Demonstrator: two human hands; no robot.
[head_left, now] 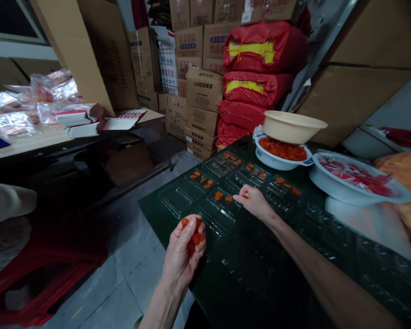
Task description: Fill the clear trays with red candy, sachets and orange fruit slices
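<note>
My left hand is closed around a handful of small glossy orange pieces, which look like dried fruit; their exact kind is unclear. Thumb and fingers of my right hand are pinched together, with a bit of orange showing between them. It hovers at the right edge of a clear plastic tray where orange pieces lie along the far side. Around it, more clear trays stand in rows on the dark green table, several with orange pieces at their far ends.
A white basin of orange pieces stands at the back, a cream basin resting over it. To the right is a white basin with red packets. Red bundles and cartons are stacked behind. A red stool stands left.
</note>
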